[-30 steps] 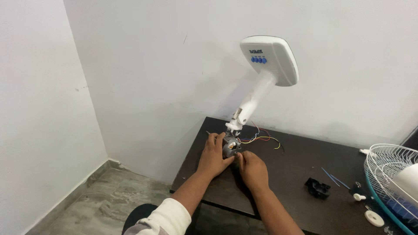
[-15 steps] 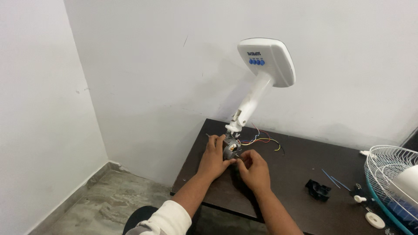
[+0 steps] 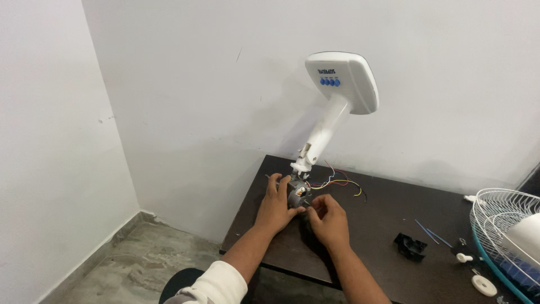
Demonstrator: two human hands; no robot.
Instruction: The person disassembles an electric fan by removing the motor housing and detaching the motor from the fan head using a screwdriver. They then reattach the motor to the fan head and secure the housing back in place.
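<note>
Our left hand (image 3: 277, 205) wraps the grey fan motor (image 3: 298, 194) from its nine o'clock side, while our right hand (image 3: 329, 220), at five o'clock of it, pinches closed at something too small to make out. The motor sits near the back-left edge of the dark table (image 3: 371, 225). We judge it dense, rigid metal, best held by its casing, not by the thin coloured wires (image 3: 337, 181) trailing toward three o'clock. The white stand (image 3: 337, 101) rising at one o'clock looks top-heavy. Well apart at three o'clock lie a black clip (image 3: 409, 246), blue sticks (image 3: 430, 232) and a wire fan guard (image 3: 506, 225).
</note>
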